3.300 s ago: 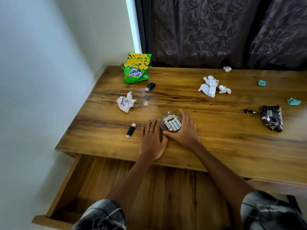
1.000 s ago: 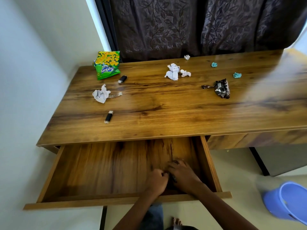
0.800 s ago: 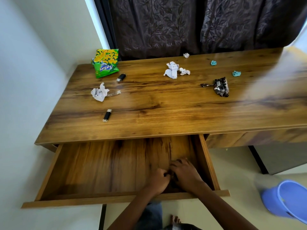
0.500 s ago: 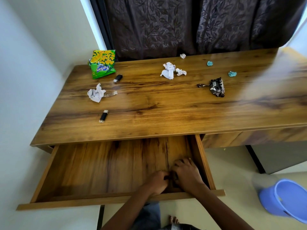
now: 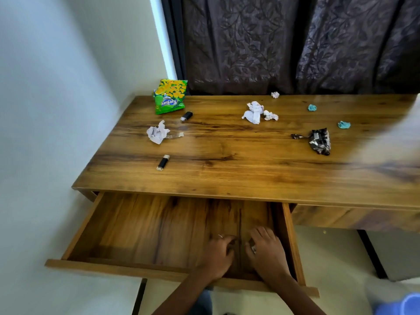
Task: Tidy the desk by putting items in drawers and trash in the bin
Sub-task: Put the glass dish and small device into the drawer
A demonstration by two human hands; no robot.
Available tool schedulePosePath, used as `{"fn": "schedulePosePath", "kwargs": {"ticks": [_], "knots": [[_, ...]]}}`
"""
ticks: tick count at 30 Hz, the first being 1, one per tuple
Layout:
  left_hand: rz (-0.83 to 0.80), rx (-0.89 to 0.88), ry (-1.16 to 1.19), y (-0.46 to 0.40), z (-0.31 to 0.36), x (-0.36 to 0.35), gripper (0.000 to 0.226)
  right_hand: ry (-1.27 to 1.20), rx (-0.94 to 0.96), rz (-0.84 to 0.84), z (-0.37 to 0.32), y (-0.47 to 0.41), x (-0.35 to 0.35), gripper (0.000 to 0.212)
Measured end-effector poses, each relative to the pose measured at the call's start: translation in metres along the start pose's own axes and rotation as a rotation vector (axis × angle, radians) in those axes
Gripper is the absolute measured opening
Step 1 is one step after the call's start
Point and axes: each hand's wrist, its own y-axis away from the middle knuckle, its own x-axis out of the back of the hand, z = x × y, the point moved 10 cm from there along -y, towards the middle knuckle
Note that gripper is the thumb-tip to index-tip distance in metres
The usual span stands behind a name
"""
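The wooden drawer (image 5: 159, 226) under the desk (image 5: 250, 169) stands pulled out. Both my hands are inside it near its right front corner. My right hand (image 5: 267, 251) cups the small glass bowl of batteries (image 5: 252, 247), of which only a sliver shows under the thumb. A narrow strip of drawer floor separates it from my left hand (image 5: 218, 255), which rests with loosely curled fingers and holds nothing. On the desk lie two black USB drives (image 5: 163, 162) (image 5: 186, 116), a green snack bag (image 5: 170, 96), crumpled white papers (image 5: 157, 132) (image 5: 253, 112) and a dark wrapper (image 5: 319, 141).
Small teal scraps (image 5: 312, 107) (image 5: 343, 125) and a tiny paper ball (image 5: 275, 94) lie at the back right of the desk. A blue bin (image 5: 406, 304) sits on the floor at the lower right. A wall runs along the left, and dark curtains hang behind.
The bowl of batteries has gone from the desktop down into the drawer. In the last half second my hands have drawn apart, the left one coming off the bowl.
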Motion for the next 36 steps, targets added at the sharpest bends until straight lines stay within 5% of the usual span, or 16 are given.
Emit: {"fn": "schedulePosePath", "kwargs": {"ticks": [8,20,30,36], "knots": [[0.122,-0.024,0.139,-0.008,-0.024,0.052,0.037,-0.142,0.105,0.120,-0.047,-0.025,0.018,0.019],[0.656,0.018,0.225,-0.006,-0.112,0.210,0.031,-0.241,0.222,0.206,-0.186,-0.132,0.037,0.017],[0.521,0.066,0.652,-0.045,-0.177,0.262,0.026,-0.232,0.076,-0.136,-0.232,-0.232,-0.042,0.081],[0.415,0.224,1.034,-0.055,-0.200,0.258,0.018,-0.295,0.011,-0.139,-0.230,-0.245,-0.051,0.081]]}}
